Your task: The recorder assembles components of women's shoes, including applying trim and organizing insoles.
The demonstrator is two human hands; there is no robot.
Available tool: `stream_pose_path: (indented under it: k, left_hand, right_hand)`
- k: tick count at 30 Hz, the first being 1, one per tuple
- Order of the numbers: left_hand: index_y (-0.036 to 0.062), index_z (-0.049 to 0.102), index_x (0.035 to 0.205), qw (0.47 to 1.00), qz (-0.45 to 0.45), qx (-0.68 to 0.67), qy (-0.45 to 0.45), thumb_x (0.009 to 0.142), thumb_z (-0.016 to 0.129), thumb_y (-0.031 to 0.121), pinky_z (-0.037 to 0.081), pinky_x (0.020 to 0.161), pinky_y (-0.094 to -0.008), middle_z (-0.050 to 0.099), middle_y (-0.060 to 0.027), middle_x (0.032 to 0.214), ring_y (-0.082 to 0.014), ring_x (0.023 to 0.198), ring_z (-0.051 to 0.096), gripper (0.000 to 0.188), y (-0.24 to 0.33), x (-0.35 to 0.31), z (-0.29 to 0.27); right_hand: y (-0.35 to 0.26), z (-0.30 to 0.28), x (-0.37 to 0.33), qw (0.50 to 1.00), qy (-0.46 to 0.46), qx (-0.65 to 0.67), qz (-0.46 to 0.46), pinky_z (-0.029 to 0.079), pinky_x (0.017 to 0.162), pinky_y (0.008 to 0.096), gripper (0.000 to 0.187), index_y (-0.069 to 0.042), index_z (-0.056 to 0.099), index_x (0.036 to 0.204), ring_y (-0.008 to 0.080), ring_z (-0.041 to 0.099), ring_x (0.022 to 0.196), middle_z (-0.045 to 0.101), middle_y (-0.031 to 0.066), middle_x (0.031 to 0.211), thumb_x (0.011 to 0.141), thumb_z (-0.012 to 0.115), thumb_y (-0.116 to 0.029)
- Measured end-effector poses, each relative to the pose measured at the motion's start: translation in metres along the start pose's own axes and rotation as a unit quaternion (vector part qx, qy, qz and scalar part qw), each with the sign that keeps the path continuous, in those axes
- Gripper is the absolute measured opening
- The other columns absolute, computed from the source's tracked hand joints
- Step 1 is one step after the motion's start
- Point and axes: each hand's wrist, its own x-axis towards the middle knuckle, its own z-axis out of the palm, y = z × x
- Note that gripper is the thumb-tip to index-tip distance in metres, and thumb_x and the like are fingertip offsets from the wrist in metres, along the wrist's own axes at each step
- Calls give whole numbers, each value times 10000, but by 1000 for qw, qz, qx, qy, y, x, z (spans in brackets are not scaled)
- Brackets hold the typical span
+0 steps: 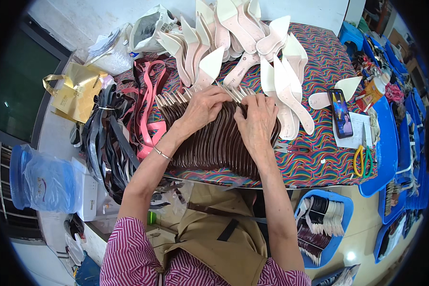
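A long row of glossy dark-brown insoles stands on edge, packed tightly along the near edge of the table, with pale tips along the far side. My left hand bends over the middle of the row, its fingers pinched at the pale tips. Toward the row's right end, my right hand grips some of the same pieces, thumb on the near side and fingers curled over the top. Just beyond lies a heap of pale pink insoles with cream pointed toes. Both palms are hidden.
Pink straps and a bundle of black straps lie left of the row. On the right are a phone, green-and-yellow scissors and a small snipper. Below, a blue bin holds more bundled pieces. The patterned tablecloth covers the table.
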Motion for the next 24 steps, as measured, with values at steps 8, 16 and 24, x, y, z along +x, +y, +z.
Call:
stream_pose_path:
  k: [8,16,24]
  left_hand:
    - [-3,638,932,999,12,8,-49,702,542,-126,510,843,-399,618,-107,984,-314,967,601,277,-2,6,0]
    - [40,658,872,995,14,92,-21,710,561,-45,421,905,-422,612,-82,982,-288,974,571,206,-2,5,7]
    - [-2,618,1070,987,-51,111,102,766,589,-46,420,929,-461,618,-159,1076,-369,1022,547,308,21,-4,24]
  right_hand:
    - [-6,3,0,998,11,-57,-27,374,727,461,259,-46,565,881,326,508,900,541,109,901,684,726,-95]
    - [-5,2,-1,998,-2,-52,-19,374,774,457,255,-61,580,922,311,507,934,554,103,931,719,722,-120]
    - [6,12,1,993,108,56,-4,420,768,460,191,-69,609,881,329,549,893,589,120,893,740,719,-137]
